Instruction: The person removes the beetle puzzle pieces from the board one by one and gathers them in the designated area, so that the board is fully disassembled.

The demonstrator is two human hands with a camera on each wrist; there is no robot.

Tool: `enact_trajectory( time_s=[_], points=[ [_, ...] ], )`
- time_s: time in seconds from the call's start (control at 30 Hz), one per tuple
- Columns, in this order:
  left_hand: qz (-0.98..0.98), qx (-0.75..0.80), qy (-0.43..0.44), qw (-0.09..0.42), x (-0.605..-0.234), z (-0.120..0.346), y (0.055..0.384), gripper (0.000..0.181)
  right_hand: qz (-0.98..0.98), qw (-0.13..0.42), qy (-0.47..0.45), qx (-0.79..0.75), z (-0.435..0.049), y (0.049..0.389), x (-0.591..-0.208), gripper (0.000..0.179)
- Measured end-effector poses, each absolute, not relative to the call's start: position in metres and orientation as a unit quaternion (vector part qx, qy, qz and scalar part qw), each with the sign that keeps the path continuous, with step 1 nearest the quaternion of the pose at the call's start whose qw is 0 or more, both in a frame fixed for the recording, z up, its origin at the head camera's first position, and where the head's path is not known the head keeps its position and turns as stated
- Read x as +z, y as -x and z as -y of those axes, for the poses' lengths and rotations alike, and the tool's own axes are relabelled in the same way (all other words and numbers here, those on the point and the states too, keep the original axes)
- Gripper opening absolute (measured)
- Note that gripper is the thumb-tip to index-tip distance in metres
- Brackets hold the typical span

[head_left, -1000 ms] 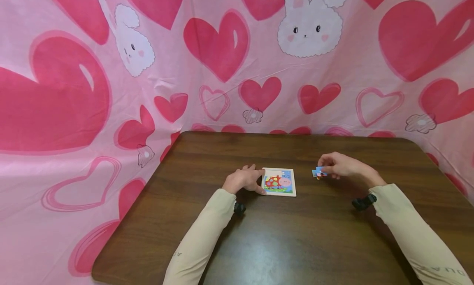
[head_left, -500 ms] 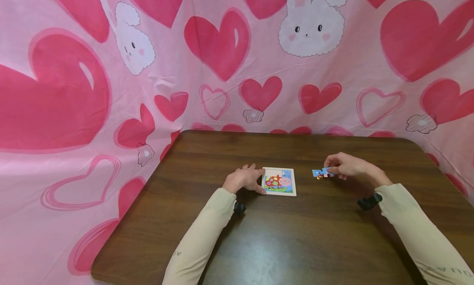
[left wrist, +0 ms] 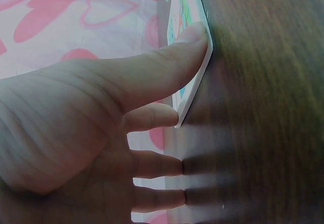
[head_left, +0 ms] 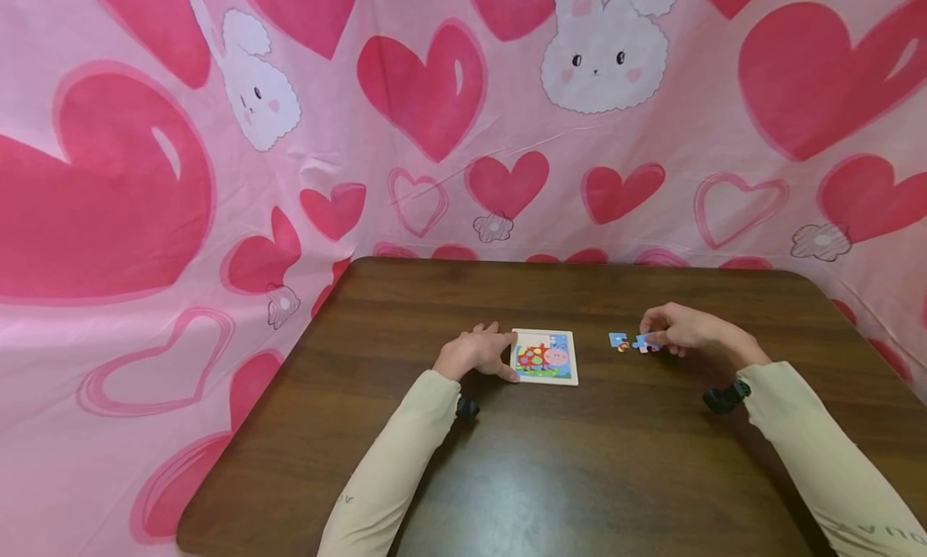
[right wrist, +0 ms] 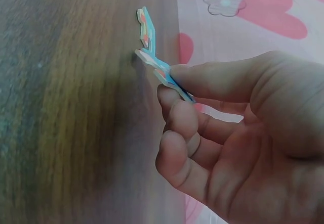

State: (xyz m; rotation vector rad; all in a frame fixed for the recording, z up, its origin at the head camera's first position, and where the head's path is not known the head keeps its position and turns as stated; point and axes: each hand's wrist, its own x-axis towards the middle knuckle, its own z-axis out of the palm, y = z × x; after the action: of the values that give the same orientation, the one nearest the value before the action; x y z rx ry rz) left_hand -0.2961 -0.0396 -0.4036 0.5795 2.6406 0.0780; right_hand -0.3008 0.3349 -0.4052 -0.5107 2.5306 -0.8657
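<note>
A square jigsaw puzzle in a pale tray (head_left: 545,379) lies on the table, showing a red spotted ladybug with a pink face. A pale bare patch (head_left: 533,339) shows at its upper left. My left hand (head_left: 474,353) rests at the tray's left side; its thumb (left wrist: 190,36) lies on the rim and the other fingers spread toward the far side. My right hand (head_left: 682,329) pinches a blue puzzle piece (head_left: 644,344) between thumb and fingers, held at a tilt in the right wrist view. Another blue puzzle piece (head_left: 618,342) lies just left of it.
The brown wooden table (head_left: 550,468) has rounded corners. Behind it and to its left hangs a pink cloth (head_left: 434,138) with hearts and rabbits. Each wrist wears a black strap device (head_left: 727,396).
My right hand has drawn its puzzle piece to the right, away from the other piece, so a small gap now shows between them. The left hand and the tray stay put.
</note>
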Motion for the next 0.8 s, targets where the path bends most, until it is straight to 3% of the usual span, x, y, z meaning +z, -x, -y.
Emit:
enact_trajectory(
  time_s=[0.8],
  points=[
    [-0.953,0.036,-0.204,0.22,-0.405,0.04,0.297,0.085,-0.916,0.206,0.153,-0.309,-0.335,0.3035,-0.4119,0.013]
  ],
)
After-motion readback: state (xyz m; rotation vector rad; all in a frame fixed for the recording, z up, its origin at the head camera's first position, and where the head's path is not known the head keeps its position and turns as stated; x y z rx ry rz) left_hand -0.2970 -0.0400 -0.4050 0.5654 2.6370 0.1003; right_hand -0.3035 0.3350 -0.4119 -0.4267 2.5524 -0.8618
